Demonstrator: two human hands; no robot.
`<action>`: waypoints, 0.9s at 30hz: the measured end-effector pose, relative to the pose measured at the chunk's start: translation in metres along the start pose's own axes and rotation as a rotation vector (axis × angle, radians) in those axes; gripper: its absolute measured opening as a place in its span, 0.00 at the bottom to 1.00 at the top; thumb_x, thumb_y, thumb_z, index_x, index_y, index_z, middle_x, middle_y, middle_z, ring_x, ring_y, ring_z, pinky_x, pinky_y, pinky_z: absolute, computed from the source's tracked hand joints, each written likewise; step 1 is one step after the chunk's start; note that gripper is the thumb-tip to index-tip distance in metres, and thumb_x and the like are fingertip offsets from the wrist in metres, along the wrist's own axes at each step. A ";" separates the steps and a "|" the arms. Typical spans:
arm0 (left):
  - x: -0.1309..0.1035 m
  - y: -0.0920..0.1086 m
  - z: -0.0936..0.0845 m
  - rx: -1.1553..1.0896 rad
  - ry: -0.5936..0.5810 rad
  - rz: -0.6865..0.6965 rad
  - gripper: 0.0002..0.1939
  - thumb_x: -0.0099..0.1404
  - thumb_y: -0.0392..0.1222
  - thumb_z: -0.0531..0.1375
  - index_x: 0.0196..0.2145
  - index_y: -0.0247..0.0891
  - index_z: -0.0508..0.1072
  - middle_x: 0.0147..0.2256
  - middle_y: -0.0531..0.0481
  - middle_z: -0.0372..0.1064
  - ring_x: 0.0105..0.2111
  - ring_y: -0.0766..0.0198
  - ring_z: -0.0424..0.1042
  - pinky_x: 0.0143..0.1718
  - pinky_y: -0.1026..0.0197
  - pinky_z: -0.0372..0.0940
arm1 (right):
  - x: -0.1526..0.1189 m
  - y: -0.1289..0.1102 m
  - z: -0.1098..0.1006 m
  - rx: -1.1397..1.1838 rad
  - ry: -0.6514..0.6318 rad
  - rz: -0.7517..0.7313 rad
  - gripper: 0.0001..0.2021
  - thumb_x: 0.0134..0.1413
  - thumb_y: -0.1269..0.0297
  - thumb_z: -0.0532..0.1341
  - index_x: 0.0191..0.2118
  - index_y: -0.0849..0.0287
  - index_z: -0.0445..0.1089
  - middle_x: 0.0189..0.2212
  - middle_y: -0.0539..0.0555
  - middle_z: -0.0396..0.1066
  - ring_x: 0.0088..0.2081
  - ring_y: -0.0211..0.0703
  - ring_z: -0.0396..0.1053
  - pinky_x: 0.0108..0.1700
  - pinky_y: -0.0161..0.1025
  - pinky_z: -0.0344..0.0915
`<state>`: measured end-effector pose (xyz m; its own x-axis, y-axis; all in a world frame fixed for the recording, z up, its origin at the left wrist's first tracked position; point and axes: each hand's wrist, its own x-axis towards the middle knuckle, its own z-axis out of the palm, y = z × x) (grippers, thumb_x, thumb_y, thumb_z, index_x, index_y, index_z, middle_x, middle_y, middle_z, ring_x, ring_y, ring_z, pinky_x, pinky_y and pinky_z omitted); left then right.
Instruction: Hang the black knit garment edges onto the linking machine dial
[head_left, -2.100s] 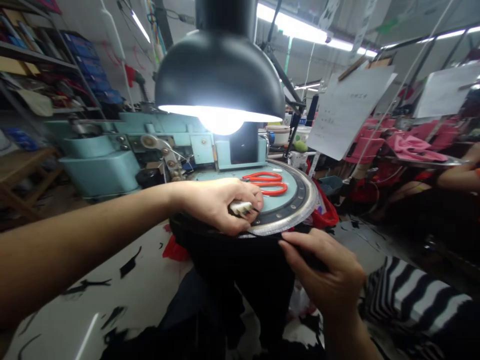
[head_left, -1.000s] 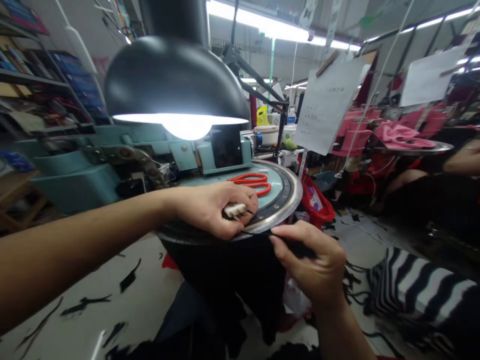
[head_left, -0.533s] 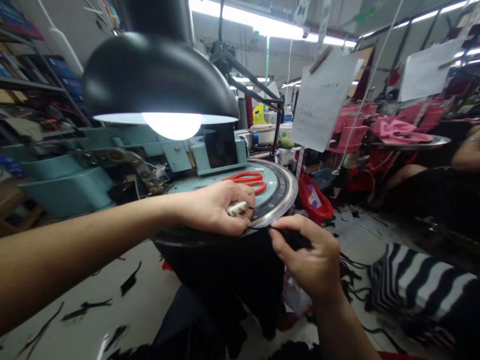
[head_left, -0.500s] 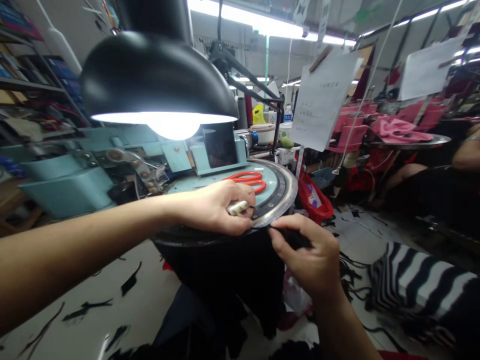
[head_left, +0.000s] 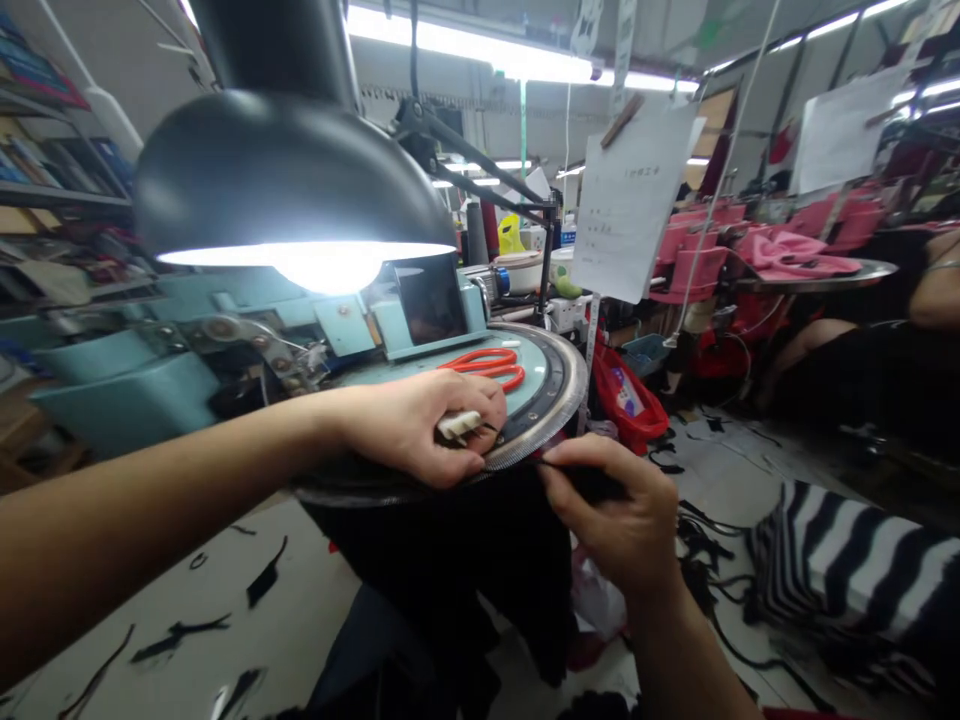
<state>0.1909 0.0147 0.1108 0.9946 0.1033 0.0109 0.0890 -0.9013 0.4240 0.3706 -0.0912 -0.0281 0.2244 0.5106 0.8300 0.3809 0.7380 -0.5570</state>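
My left hand [head_left: 431,428] is closed around a small tool with a white handle [head_left: 460,425]; its thin dark tip is partly hidden by my fingers. This hand rests at the near rim of the round dial [head_left: 561,410], which has a ring of fine metal points. Black knit fabric [head_left: 442,560] hangs down from that rim. My right hand [head_left: 626,515] pinches the fabric's edge between thumb and forefinger, just off the rim to the right. Scissors with orange handles [head_left: 487,366] lie on the dial's pale green top, behind my left hand.
A black lamp [head_left: 300,180] hangs low over the pale green machine [head_left: 135,390]. Paper sheets [head_left: 630,200] hang at the back right. A red bag [head_left: 634,400], a striped bundle [head_left: 862,560] and dark scraps [head_left: 180,635] are on the floor. A person sits at far right.
The view has shifted slightly, so the dial and lamp appear further left. My right hand has moved a little away from the rim, still pinching the fabric. My left hand keeps the tool.
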 end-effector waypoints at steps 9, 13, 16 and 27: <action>0.006 0.005 0.006 -0.009 0.070 -0.093 0.06 0.57 0.33 0.59 0.24 0.37 0.65 0.28 0.52 0.66 0.31 0.64 0.65 0.40 0.62 0.62 | 0.007 0.002 0.004 -0.015 0.003 0.008 0.08 0.53 0.75 0.65 0.36 0.55 0.74 0.31 0.45 0.76 0.32 0.33 0.73 0.38 0.28 0.69; 0.010 0.006 0.008 -0.016 0.084 -0.139 0.06 0.57 0.35 0.59 0.24 0.37 0.66 0.29 0.52 0.65 0.31 0.64 0.65 0.38 0.62 0.62 | 0.007 0.003 0.004 -0.026 0.013 0.014 0.08 0.53 0.75 0.65 0.37 0.55 0.74 0.31 0.46 0.76 0.33 0.36 0.74 0.39 0.30 0.70; 0.012 0.005 0.009 -0.019 0.091 -0.134 0.05 0.56 0.34 0.59 0.24 0.37 0.66 0.29 0.52 0.66 0.31 0.65 0.65 0.40 0.62 0.62 | 0.007 0.004 0.005 -0.030 0.022 0.027 0.07 0.54 0.74 0.65 0.36 0.55 0.74 0.31 0.47 0.76 0.32 0.37 0.74 0.38 0.32 0.71; 0.018 0.006 0.010 0.003 0.113 -0.156 0.08 0.57 0.37 0.59 0.22 0.37 0.63 0.27 0.53 0.64 0.29 0.65 0.63 0.39 0.61 0.62 | 0.008 0.006 0.002 -0.001 0.010 0.054 0.07 0.53 0.75 0.65 0.37 0.55 0.73 0.31 0.45 0.75 0.33 0.34 0.72 0.39 0.29 0.68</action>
<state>0.2094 0.0071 0.1039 0.9564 0.2881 0.0473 0.2417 -0.8721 0.4254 0.3726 -0.0817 -0.0254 0.2536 0.5454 0.7989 0.3689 0.7089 -0.6011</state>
